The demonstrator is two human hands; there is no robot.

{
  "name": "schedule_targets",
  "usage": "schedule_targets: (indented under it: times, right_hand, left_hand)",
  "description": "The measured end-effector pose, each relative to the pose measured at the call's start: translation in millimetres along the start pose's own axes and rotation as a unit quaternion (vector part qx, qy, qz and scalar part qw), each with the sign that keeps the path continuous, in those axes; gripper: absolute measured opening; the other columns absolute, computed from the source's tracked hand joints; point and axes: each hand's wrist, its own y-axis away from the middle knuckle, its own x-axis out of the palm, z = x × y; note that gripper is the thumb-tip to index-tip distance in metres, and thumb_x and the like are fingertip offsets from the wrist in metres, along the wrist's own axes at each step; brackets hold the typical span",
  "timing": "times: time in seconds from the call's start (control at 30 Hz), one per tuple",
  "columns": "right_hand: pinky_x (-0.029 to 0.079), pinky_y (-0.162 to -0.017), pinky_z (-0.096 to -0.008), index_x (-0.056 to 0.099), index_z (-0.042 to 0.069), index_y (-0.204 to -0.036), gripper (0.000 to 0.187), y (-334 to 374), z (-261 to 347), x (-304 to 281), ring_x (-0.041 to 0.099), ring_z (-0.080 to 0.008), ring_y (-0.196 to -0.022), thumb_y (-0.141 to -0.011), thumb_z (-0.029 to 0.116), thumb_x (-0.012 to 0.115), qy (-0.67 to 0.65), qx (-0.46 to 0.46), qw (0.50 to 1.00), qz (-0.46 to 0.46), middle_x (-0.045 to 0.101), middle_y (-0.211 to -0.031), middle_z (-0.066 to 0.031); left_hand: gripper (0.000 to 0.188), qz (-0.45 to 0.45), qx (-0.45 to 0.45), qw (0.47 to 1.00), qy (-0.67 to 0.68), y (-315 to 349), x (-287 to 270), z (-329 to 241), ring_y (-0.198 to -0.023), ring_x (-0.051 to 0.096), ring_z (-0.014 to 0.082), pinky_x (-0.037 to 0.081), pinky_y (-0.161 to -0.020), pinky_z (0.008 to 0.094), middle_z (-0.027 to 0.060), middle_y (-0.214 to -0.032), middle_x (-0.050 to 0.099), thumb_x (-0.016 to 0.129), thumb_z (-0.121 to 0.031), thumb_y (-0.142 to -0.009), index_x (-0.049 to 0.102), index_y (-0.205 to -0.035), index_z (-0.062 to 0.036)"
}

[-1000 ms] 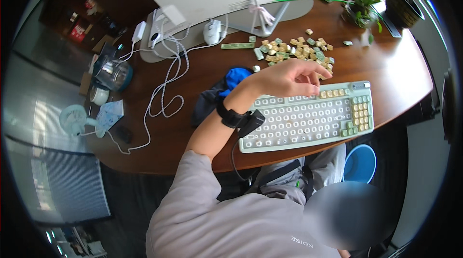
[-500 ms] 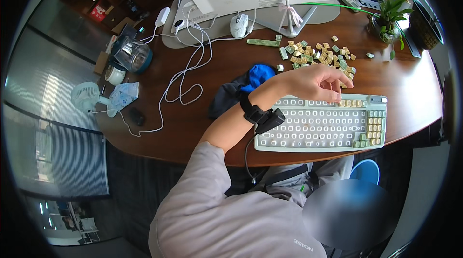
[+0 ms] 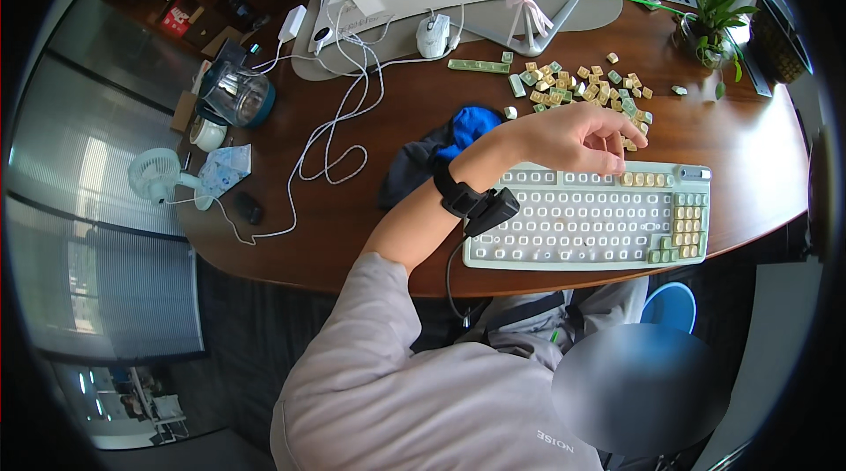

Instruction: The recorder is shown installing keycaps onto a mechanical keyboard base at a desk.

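Keyboard [image 3: 564,224] at 3 o'clock in view, mostly capless; fitted keycaps [image 3: 690,214] at its 3 o'clock, short run at 2. Left hand [image 3: 582,138] over its 12 o'clock edge: fingers bent, index and thumb apart, can't tell if a cap is pinched. Last second: view shifted, hand barely moved against the keyboard, no new cap visible, so probably mid-placement. Loose keycaps [image 3: 602,96] beyond at 12, mouse [image 3: 433,36] at 11. Right hand out of view.
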Motion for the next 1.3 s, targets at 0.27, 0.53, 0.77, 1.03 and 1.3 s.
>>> schedule_targets:
  times: [0.27,0.53,0.77,1.03,1.3]
  right_hand:
    - [0.055,-0.075,-0.0402,0.071,0.000,-0.112,0.032,8,-21,12,0.071,-0.0266,-0.087,-0.094,0.026,0.067,-0.032,0.014,0.999,-0.003,0.076,-0.100,-0.0138]
    - [0.055,-0.076,-0.0401,0.071,-0.001,-0.112,0.033,16,-32,23,0.071,-0.0264,-0.087,-0.094,0.026,0.066,-0.053,0.019,0.998,-0.005,0.076,-0.101,-0.0135]
    - [0.056,-0.076,-0.0401,0.071,-0.001,-0.113,0.033,20,-41,31,0.071,-0.0263,-0.088,-0.094,0.026,0.066,-0.068,0.024,0.997,-0.007,0.076,-0.102,-0.0132]
    - [0.056,-0.077,-0.0400,0.071,-0.001,-0.114,0.034,36,-60,42,0.071,-0.0261,-0.088,-0.095,0.026,0.066,-0.068,0.021,0.997,0.006,0.076,-0.102,-0.0129]
    - [0.056,-0.077,-0.0400,0.070,-0.001,-0.115,0.034,139,-60,20,0.071,-0.0260,-0.089,-0.095,0.026,0.066,0.042,-0.088,0.989,0.107,0.076,-0.103,-0.0126]
  left_hand:
    - [0.044,-0.004,-0.004,1.000,0.009,0,2,0,-0.090,0.068,0.0122,0.055,-0.083,0.0265,0.0065,-0.097,0.070,0.071,-0.016,-0.095,0.060,-0.136,-0.0037]
    - [0.045,0.003,-0.008,1.000,0.012,0,3,-1,-0.092,0.067,0.0119,0.055,-0.084,0.0264,0.0067,-0.100,0.069,0.069,-0.014,-0.095,0.059,-0.137,-0.0025]
    - [0.046,0.002,-0.010,1.000,0.008,1,2,-3,-0.095,0.068,0.0135,0.055,-0.086,0.0272,0.0082,-0.102,0.069,0.069,-0.014,-0.095,0.058,-0.138,-0.0025]
    - [0.044,0.003,0.000,1.000,0.006,1,2,-2,-0.093,0.067,0.0134,0.055,-0.085,0.0275,0.0072,-0.100,0.069,0.065,-0.010,-0.095,0.059,-0.138,-0.0020]
    - [0.042,-0.026,-0.003,0.995,-0.100,-1,3,0,-0.083,0.065,0.0106,0.054,-0.079,0.0269,0.0046,-0.093,0.069,0.064,-0.010,-0.096,0.060,-0.137,-0.0028]
